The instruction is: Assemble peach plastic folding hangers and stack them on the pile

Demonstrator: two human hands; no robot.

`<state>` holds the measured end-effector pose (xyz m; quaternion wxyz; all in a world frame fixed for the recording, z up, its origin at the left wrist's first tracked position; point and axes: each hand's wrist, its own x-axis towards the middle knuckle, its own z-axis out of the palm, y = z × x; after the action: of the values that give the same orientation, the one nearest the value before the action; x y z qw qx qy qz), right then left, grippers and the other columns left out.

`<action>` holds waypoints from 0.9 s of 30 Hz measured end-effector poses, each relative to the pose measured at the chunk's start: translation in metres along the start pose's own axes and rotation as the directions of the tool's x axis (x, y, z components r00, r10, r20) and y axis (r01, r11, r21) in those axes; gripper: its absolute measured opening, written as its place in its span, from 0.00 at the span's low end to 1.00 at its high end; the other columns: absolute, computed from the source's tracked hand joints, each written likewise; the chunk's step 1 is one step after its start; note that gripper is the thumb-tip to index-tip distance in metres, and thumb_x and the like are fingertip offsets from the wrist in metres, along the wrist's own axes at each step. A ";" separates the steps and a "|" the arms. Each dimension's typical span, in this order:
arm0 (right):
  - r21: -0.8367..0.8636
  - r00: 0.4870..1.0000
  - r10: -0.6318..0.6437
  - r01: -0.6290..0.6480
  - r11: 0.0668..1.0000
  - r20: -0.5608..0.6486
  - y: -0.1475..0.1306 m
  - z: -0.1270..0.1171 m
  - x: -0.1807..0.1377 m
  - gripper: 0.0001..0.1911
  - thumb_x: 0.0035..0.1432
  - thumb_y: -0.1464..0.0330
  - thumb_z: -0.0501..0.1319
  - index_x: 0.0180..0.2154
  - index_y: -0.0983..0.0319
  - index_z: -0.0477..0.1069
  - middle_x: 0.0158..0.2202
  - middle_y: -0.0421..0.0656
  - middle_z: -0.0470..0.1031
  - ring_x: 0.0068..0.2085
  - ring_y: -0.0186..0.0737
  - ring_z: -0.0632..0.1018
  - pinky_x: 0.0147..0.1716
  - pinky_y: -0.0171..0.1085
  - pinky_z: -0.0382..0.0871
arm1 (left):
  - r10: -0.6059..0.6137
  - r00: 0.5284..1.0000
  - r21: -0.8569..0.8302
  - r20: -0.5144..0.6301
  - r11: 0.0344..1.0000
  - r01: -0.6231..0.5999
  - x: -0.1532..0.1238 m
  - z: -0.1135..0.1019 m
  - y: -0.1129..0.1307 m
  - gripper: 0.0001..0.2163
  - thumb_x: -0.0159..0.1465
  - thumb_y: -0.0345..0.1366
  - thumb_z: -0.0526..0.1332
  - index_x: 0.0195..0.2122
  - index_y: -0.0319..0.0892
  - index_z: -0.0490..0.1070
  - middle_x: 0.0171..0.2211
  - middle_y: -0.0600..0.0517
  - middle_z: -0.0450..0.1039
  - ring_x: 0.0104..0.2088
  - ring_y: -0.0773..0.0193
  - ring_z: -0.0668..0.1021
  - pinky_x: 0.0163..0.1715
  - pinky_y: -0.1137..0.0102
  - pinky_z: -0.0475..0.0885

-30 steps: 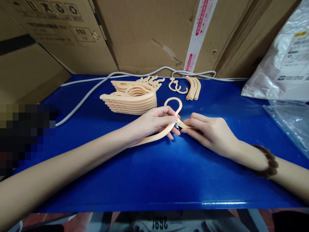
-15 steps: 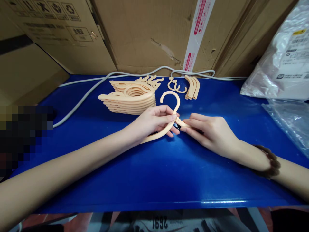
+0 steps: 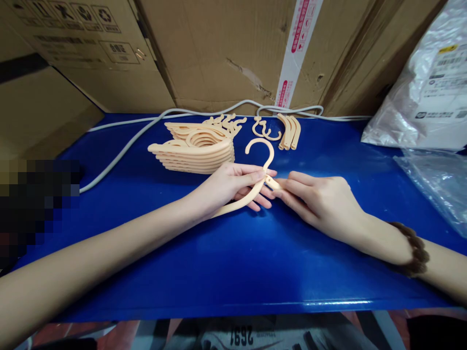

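Between the thumb and fingers of my left hand (image 3: 241, 182) is a cream plastic clothes hanger piece (image 3: 242, 203), made of a curved arm with a hook (image 3: 270, 151) rising from it. My right hand (image 3: 317, 197) pinches a second hanger arm (image 3: 272, 183); only its end with a small hole shows, right beside the hook's base, and the rest is hidden by my fingers. Whether the two parts are joined I cannot tell. Behind my left hand lies a stack of folded cream hangers (image 3: 197, 153).
Two loose hooks (image 3: 266, 131) and several loose hanger arms (image 3: 290, 132) lie at the back of the blue table (image 3: 219, 272). A white cable (image 3: 124, 158) runs along the cardboard boxes (image 3: 219, 53). Plastic packaging (image 3: 419, 102) stands at the right.
The right-hand arm piece has turned so its holed end shows more clearly by the hook's base. The hook has shifted slightly right, and my left fingers have spread a little.
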<state>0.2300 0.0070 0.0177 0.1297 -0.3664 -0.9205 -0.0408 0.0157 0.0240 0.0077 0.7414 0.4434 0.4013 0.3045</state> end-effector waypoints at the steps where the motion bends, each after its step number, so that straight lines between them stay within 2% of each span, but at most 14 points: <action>1: -0.005 1.000 0.000 0.000 1.000 0.000 0.000 -0.001 0.000 0.21 0.72 0.62 0.46 0.44 0.61 0.77 0.33 0.41 0.77 0.27 0.32 0.75 0.23 0.35 0.54 | -0.001 1.000 0.002 0.003 1.000 0.001 0.000 0.000 0.000 0.12 0.70 0.32 0.59 0.51 0.33 0.75 0.34 0.42 0.81 0.28 0.63 0.83 0.27 0.74 0.79; 11: -0.016 1.000 -0.014 0.014 1.000 -0.001 -0.002 -0.003 -0.001 0.21 0.72 0.62 0.47 0.43 0.62 0.77 0.32 0.41 0.76 0.27 0.33 0.75 0.23 0.35 0.53 | 0.005 1.000 0.032 -0.011 0.999 -0.004 -0.002 0.003 0.002 0.14 0.70 0.31 0.57 0.53 0.31 0.74 0.32 0.43 0.80 0.25 0.64 0.81 0.20 0.76 0.75; 18: -0.045 0.999 -0.032 0.031 0.998 -0.009 -0.006 -0.005 -0.002 0.22 0.72 0.62 0.47 0.37 0.63 0.75 0.29 0.40 0.73 0.24 0.30 0.71 0.22 0.34 0.52 | 0.008 1.000 0.053 -0.001 0.999 -0.008 -0.006 0.004 0.003 0.14 0.70 0.32 0.57 0.53 0.30 0.74 0.30 0.43 0.79 0.24 0.64 0.81 0.19 0.75 0.75; 27: 0.004 1.000 -0.019 0.019 1.000 0.014 -0.007 -0.007 -0.002 0.22 0.72 0.62 0.47 0.35 0.63 0.75 0.29 0.41 0.73 0.24 0.30 0.71 0.23 0.35 0.52 | 0.004 1.000 0.092 -0.002 0.996 -0.004 -0.008 0.005 0.006 0.15 0.70 0.33 0.57 0.54 0.31 0.74 0.29 0.45 0.79 0.23 0.64 0.80 0.18 0.76 0.72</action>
<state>0.2281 0.0000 0.0238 0.1238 -0.3576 -0.9249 -0.0376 0.0155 0.0176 0.0176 0.7191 0.4775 0.4147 0.2879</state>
